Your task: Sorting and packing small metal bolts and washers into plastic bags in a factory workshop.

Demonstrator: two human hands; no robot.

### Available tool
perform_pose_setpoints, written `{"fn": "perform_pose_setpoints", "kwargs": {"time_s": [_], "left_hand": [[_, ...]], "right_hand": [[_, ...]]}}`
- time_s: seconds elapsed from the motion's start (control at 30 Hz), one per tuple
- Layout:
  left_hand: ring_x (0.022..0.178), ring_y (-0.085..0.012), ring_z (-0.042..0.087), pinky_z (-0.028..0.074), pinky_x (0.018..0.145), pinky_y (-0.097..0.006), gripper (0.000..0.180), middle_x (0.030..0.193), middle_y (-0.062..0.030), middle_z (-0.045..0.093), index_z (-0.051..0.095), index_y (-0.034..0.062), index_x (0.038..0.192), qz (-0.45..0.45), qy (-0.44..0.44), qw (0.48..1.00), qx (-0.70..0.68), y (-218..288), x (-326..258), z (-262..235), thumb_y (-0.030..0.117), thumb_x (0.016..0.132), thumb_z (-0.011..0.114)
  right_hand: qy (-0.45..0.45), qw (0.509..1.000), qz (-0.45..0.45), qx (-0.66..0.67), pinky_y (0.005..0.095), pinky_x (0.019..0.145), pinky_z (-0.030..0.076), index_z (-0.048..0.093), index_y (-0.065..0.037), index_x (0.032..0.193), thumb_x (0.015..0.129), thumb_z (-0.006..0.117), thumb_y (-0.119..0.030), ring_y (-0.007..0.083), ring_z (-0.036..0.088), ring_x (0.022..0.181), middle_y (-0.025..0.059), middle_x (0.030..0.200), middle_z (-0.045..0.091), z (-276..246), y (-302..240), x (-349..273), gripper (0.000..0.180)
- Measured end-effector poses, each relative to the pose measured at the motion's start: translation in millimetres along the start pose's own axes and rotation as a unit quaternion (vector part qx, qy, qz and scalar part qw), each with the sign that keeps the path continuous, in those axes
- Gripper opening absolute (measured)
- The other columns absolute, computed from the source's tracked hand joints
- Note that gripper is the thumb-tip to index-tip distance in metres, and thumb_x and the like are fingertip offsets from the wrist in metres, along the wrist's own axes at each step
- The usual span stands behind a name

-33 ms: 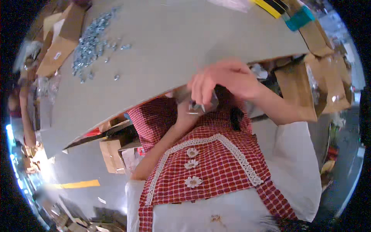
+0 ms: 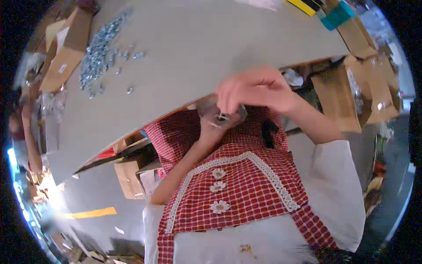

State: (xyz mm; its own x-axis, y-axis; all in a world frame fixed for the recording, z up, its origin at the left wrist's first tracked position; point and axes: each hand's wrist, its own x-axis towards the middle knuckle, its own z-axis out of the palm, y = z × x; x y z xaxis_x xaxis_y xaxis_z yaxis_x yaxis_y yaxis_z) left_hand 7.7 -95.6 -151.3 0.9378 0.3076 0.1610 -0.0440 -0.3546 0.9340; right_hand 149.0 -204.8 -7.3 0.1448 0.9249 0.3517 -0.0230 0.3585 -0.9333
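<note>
My left hand (image 2: 211,126) is closed around a grey, shiny piece (image 2: 237,118) just below the table edge, in front of the apron. A dark round opening with a bright metal bit shows on the side of the piece facing me. Over it, my right hand (image 2: 261,90) is bent at the wrist with its fingers curled together and pointing down. Its fingertips are blurred and touch or almost touch the piece; what they pinch, if anything, is hidden. A heap of small shiny metal parts (image 2: 99,55) lies on the table, with a few strays beside it.
The grey table (image 2: 184,48) has a slanting near edge above my lap. Open cardboard boxes stand at the left (image 2: 68,55) and right (image 2: 336,97). A teal roll (image 2: 337,16) and a yellow-black object (image 2: 303,6) lie at the far right. Another person's arm (image 2: 30,132) shows far left.
My right fingertips have shifted slightly up off the grey piece, so its round opening now shows. The piece looks tilted more toward me. The whole view has shifted a little.
</note>
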Motion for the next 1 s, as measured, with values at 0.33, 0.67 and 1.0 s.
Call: {"fn": "perform_pose_setpoints", "kwargs": {"time_s": [0.33, 0.67, 1.0], "left_hand": [[0.082, -0.0154, 0.065, 0.053, 0.075, -0.031, 0.027, 0.091, -0.0052, 0.071, 0.071, 0.0036, 0.098, 0.030, -0.019, 0.998, -0.043, -14.8, 3.0, 2.7, 0.023, 0.081, 0.081], [0.096, -0.0166, 0.061, 0.051, 0.081, -0.032, 0.049, 0.108, -0.0056, 0.064, 0.059, 0.0029, 0.118, -0.030, -0.319, 0.933, -0.164, -76.9, -23.3, -3.9, 0.028, 0.082, 0.080], [0.111, -0.0202, 0.059, 0.047, 0.095, -0.030, 0.081, 0.125, -0.0091, 0.059, 0.047, -0.0044, 0.136, 0.014, -0.501, 0.831, -0.241, -12.3, 9.6, 54.6, 0.053, 0.084, 0.069]], "right_hand": [[0.171, 0.886, 0.000, -0.430, 0.0399, 0.093, 0.051, 0.067, -0.008, 0.106, 0.072, 0.064, -0.001, 0.0311, 0.061, 0.114, 0.0100, 0.121, 0.065, 42.5, 12.7, -61.9, 0.035], [0.411, 0.802, 0.057, -0.431, 0.0475, 0.106, 0.043, 0.069, -0.008, 0.098, 0.072, 0.064, -0.004, 0.0375, 0.053, 0.124, 0.0158, 0.126, 0.060, 91.7, 58.5, -116.7, 0.027], [0.523, 0.736, 0.025, -0.429, 0.0552, 0.112, 0.033, 0.062, -0.004, 0.094, 0.072, 0.069, -0.004, 0.0454, 0.036, 0.137, 0.0209, 0.138, 0.049, 134.3, 94.0, -182.2, 0.022]]}}
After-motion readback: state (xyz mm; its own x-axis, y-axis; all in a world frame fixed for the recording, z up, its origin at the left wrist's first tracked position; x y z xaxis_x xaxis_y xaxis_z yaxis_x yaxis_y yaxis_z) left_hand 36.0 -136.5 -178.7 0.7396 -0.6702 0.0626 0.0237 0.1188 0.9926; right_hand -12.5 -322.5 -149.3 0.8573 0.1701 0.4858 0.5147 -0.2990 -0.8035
